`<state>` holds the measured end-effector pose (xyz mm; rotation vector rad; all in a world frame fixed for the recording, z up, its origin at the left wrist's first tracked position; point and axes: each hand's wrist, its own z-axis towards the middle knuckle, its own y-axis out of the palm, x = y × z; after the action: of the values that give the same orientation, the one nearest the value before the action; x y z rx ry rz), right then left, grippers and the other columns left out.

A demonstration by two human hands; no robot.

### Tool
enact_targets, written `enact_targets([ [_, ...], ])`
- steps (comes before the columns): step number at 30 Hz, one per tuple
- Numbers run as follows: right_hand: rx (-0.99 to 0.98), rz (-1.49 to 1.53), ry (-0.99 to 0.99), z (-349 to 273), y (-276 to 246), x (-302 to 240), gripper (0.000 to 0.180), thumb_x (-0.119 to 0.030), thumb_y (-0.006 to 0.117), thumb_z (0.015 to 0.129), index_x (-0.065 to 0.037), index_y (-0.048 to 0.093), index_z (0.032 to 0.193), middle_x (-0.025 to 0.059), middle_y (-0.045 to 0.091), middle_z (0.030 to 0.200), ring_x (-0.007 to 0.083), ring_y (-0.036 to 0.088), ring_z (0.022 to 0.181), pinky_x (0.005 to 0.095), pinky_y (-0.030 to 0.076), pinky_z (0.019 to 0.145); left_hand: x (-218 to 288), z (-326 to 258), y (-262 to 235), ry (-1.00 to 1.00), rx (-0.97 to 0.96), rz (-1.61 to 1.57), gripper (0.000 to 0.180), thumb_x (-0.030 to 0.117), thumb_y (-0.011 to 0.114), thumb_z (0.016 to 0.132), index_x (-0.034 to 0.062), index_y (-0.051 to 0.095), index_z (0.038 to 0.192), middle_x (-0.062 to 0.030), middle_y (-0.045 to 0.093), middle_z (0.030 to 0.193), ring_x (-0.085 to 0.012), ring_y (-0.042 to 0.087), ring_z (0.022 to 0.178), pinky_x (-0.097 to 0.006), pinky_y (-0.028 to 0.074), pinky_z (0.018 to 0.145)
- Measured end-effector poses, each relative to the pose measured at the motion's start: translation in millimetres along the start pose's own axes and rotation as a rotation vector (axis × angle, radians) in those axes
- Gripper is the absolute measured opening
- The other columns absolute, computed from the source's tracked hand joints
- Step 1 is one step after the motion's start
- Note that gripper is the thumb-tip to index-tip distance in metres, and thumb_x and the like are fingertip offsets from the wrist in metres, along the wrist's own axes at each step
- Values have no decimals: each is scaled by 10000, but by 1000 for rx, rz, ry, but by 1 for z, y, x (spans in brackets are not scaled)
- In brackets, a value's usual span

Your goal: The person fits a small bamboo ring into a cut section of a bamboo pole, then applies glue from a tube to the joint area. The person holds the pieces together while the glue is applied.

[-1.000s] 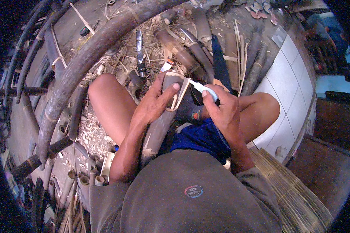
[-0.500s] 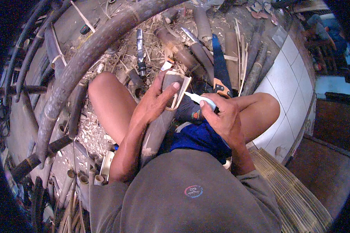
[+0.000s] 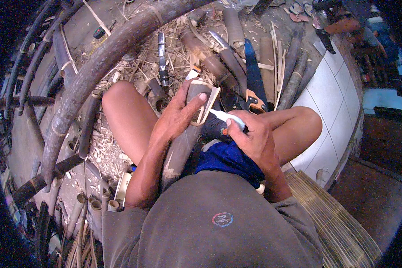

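Observation:
My left hand (image 3: 178, 117) grips the upper end of a dark bamboo section (image 3: 182, 143) that leans up from my lap, its cut end pale. My right hand (image 3: 253, 138) holds a small white tube (image 3: 225, 117) with its tip pointed at the cut rim of the bamboo. Both knees are bent out to the sides, and blue shorts show between them.
A hand saw (image 3: 253, 85) with an orange and black handle lies on the ground ahead, beside a knife (image 3: 162, 60) and several bamboo pieces. A thick curved bamboo pole (image 3: 98, 71) arcs across the left. White floor tiles (image 3: 330, 98) lie to the right, a woven mat (image 3: 335, 223) at lower right.
My right hand has drawn the tube's tip slightly down and left along the bamboo's cut rim. My left hand keeps its grip.

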<state>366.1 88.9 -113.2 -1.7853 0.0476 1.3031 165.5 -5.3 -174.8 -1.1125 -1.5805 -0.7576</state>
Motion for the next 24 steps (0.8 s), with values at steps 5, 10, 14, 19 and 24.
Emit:
enact_targets([
  [5,-63,22,-14,0,-1,2,207,-158,672,919,1,712,1045,167,720,828,247,705,737,350,539,691,2,-1,0,-7,-7,8,670,469,580,985,74,397,1494,-213,589,1324,-289,569,1216,-389,424,1052],
  [10,119,-36,14,10,-2,-1,216,-153,677,909,10,710,1046,192,718,848,269,721,770,354,544,707,-1,1,0,18,1,45,688,486,571,981,78,387,1504,-222,582,1345,-310,566,1234,-398,420,1059],
  [14,188,-72,1,15,-2,5,217,-154,681,906,12,710,1041,194,714,830,277,725,760,366,546,704,0,1,0,-25,-16,36,695,496,565,975,89,383,1508,-227,585,1344,-319,573,1231,-399,423,1057],
  [19,221,-76,2,19,-1,5,209,-150,680,908,10,712,1038,190,713,820,276,725,743,365,546,688,1,1,1,-13,-3,60,686,489,564,976,96,383,1509,-230,584,1347,-315,580,1222,-394,425,1056],
  [24,201,-33,60,20,-4,2,198,-145,676,912,6,716,1035,186,713,818,275,724,739,364,543,681,6,-1,2,30,7,73,704,492,576,973,82,378,1510,-231,585,1343,-313,586,1212,-395,426,1057],
])
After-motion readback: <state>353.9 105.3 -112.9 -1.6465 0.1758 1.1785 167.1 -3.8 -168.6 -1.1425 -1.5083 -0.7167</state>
